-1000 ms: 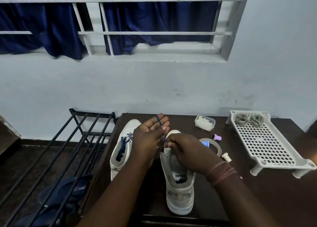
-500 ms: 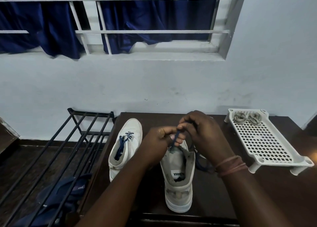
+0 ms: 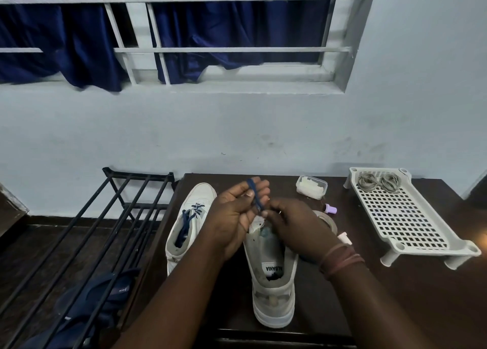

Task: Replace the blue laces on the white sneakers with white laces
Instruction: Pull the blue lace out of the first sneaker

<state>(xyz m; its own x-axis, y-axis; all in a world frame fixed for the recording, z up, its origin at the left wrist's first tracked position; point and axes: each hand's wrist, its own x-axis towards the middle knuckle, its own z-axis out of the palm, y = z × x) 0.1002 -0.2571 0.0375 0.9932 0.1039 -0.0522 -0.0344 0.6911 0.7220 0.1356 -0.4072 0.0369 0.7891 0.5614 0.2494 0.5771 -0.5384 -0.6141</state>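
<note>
Bare counter [image 3: 395,309] lies open at the near right, between the near sneaker [image 3: 272,282] and the rack [image 3: 403,216]. Behind the hands a box [image 3: 311,187], bottle [image 3: 330,209] and tape roll [image 3: 326,220] crowd the way; left, the second sneaker [image 3: 189,227] lines the edge.

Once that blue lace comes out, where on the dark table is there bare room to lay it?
Bare dark wooden table lies between the near white sneaker and the white perforated plastic rack. It is crowded behind the right hand: clear plastic box, tape roll, small purple-capped bottle.
</note>
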